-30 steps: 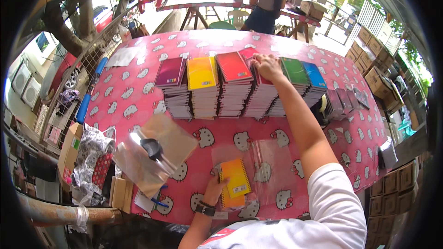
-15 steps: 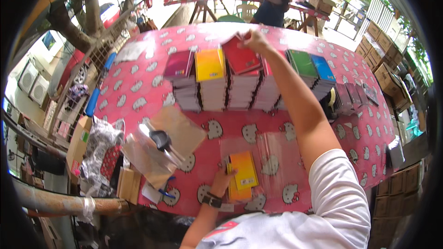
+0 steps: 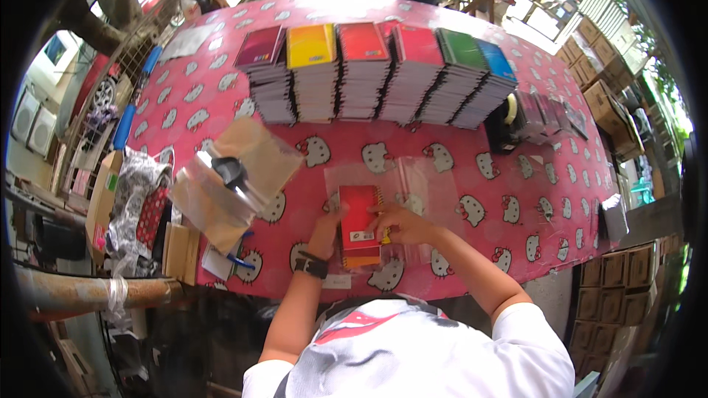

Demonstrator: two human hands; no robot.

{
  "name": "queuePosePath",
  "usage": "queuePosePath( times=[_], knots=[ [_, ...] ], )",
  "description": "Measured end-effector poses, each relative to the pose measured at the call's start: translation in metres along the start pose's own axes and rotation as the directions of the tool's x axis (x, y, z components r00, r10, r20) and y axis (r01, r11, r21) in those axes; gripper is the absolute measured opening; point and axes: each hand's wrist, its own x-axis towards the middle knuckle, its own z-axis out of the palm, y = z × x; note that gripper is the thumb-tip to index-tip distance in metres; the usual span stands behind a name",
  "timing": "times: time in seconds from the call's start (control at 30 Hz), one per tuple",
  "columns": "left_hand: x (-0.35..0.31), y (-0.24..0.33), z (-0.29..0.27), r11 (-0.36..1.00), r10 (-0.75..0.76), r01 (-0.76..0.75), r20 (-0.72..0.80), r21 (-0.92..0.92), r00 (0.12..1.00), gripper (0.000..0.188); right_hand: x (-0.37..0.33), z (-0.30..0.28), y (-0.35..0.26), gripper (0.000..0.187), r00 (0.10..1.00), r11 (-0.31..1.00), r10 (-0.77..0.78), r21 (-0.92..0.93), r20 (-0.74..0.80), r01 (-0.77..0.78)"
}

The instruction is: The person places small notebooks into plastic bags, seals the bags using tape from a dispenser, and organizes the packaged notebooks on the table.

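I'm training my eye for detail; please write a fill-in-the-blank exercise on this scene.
Between the left grip and right grip, the uppermost rectangular spiral-bound notebook is ____.
The row of tall, multicoloured notebook stacks contains ____ stacks.
Its rightmost stack has a ____ top cover.
The cat-patterned tablecloth is mainly ____.

Missing words: red; six; blue; pink.

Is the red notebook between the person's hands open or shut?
Shut. The red notebook shows a single red cover facing up, with a white label near its lower edge; no inside pages are visible.
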Motion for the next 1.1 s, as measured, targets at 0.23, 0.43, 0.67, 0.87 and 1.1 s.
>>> queuePosePath(
  times=[0.23, 0.43, 0.67, 0.87, 1.1],
  knots=[
    [-0.011, -0.004, 0.000, 0.900, 0.105, -0.042, -0.123, 0.434, 0.987, 0.050, 0.094, -0.182, -0.046, 0.019, 0.855, 0.777, -0.318, -0.629, -0.410, -0.012],
    [-0.008, -0.009, 0.003, 0.914, 0.130, -0.034, -0.211, 0.405, 0.969, 0.052, 0.120, -0.228, -0.023, 0.035, 0.799, 0.276, -0.152, -0.801, -0.583, -0.532],
    [-0.007, -0.011, -0.008, 0.788, 0.202, -0.072, -0.146, 0.611, 0.968, 0.054, 0.118, -0.220, -0.022, 0.029, 0.828, 0.423, -0.094, -0.775, -0.553, -0.469],
    [-0.003, -0.012, -0.001, 0.825, 0.198, -0.101, -0.117, 0.556, 0.973, 0.053, 0.108, -0.219, -0.015, 0.028, 0.801, 0.277, -0.278, -0.843, -0.530, -0.461],
    [-0.011, -0.008, 0.000, 0.841, 0.168, -0.090, -0.099, 0.533, 0.981, 0.054, 0.058, -0.171, -0.112, 0.022, 0.733, 0.919, -0.041, -0.313, -0.679, -0.238]
  ],
)
